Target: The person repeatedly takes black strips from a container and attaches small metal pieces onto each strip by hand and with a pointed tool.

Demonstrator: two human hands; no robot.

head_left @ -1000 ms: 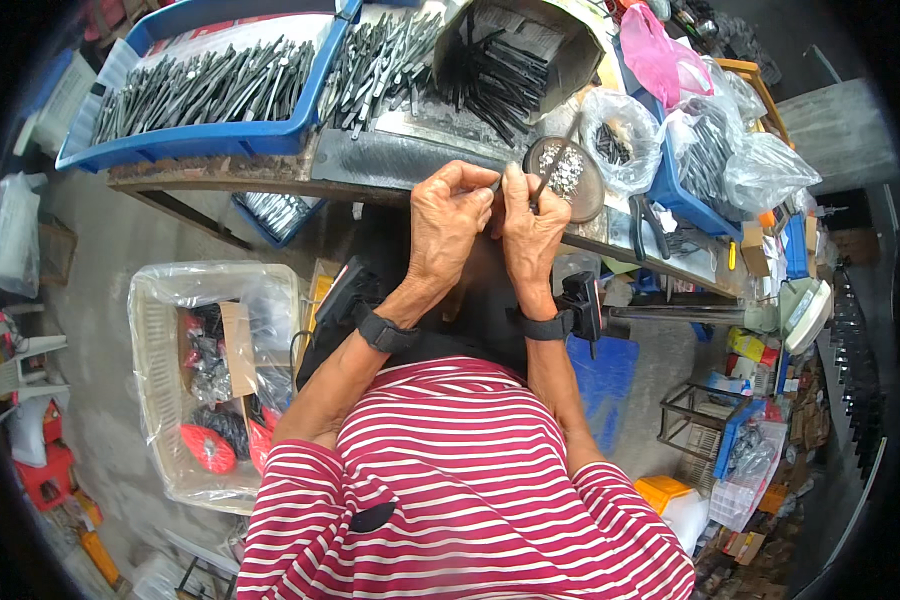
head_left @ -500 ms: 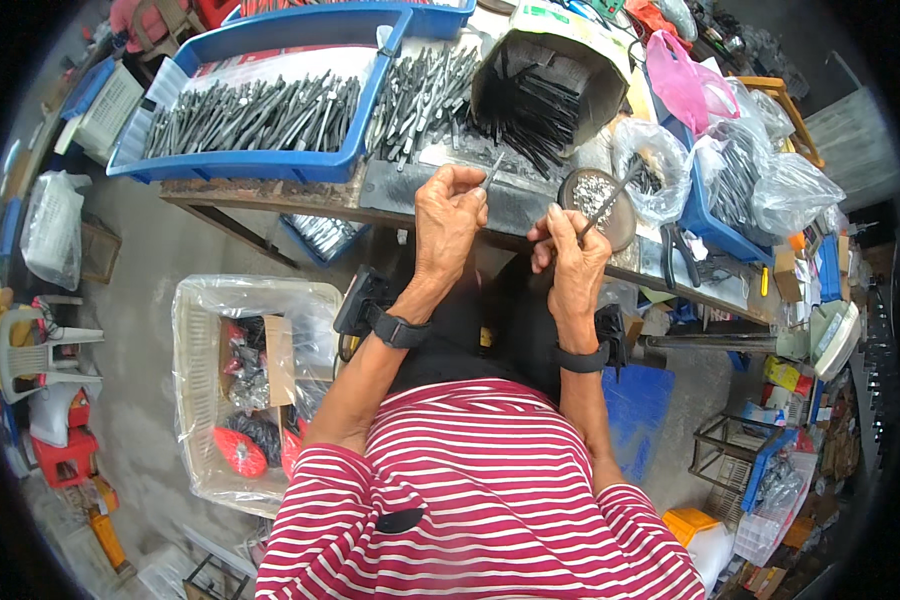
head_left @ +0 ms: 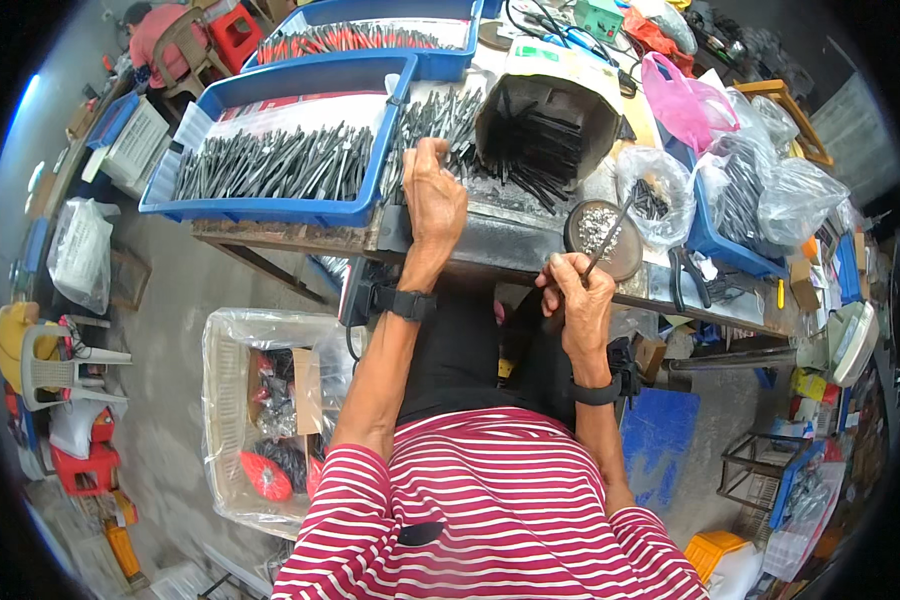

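Observation:
My left hand (head_left: 435, 200) has its fingers curled at the edge of a loose pile of thin dark rods (head_left: 450, 112) on the bench. Its fingertips are partly hidden, so whatever they pinch does not show. In my right hand (head_left: 582, 300), held at the bench's front edge, is a thin dark stick-like tool (head_left: 608, 236). The far end of that tool passes over a round dish (head_left: 625, 262) of small silvery-white pieces (head_left: 597, 226). Behind the dish, an opened carton (head_left: 600, 150) lies on its side with many black rods (head_left: 535, 140) in it.
A blue tray (head_left: 270, 210) of dark rods stands left of my left hand; a second blue tray (head_left: 460, 65) holds red-and-black ones. Right of the dish are a plastic bag (head_left: 660, 165), pliers (head_left: 682, 280) and a blue bin (head_left: 712, 235). A lined crate (head_left: 218, 420) stands on the floor.
My left hand has gone forward and slightly left to the loose pile; the thin rod it pinched no longer shows. My right hand, still with its tool, has come slightly nearer me.

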